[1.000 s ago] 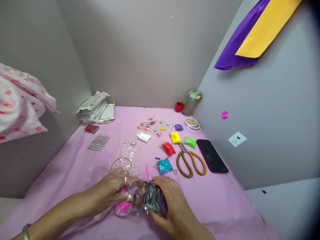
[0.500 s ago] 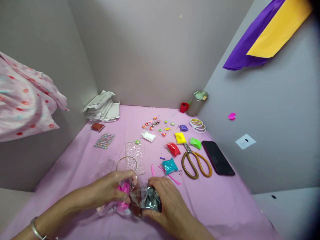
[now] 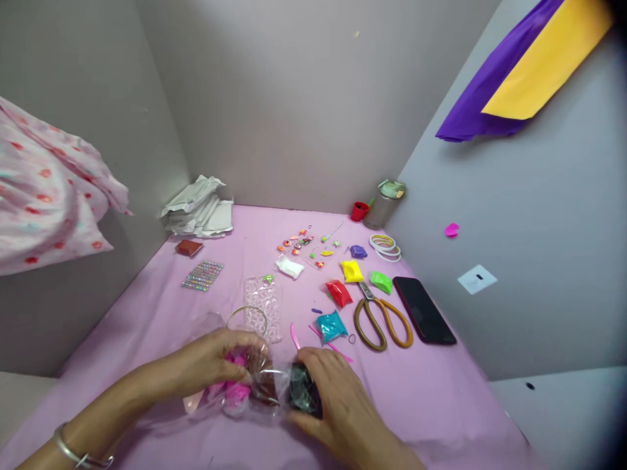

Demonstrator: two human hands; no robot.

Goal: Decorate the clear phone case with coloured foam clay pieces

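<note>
Both hands grip a clear plastic bag [image 3: 267,385] at the near middle of the pink table cover [image 3: 147,313]. My left hand [image 3: 215,365] pinches the end holding pink packets [image 3: 235,391]. Fingers of my right hand [image 3: 337,398] are wrapped round the other end, over a black packet [image 3: 304,395]; a brown packet sits between the two. A thin metal bangle [image 3: 247,316] lies just beyond my left hand, on a clear patterned sheet [image 3: 264,297].
Ahead to the right lie teal [image 3: 332,324], red [image 3: 339,292], yellow [image 3: 351,269], green [image 3: 381,281] and white [image 3: 290,266] packets, brown-handled scissors [image 3: 382,316], a black phone [image 3: 424,310], tape rings [image 3: 386,246], a red cup [image 3: 359,210] and a tin. A gem sticker sheet [image 3: 203,275] and crumpled paper [image 3: 198,207] lie left.
My hands have worked the bag between them; the right hand slid along the black end and the pink packets shifted under the left hand. The view also drifted slightly.
</note>
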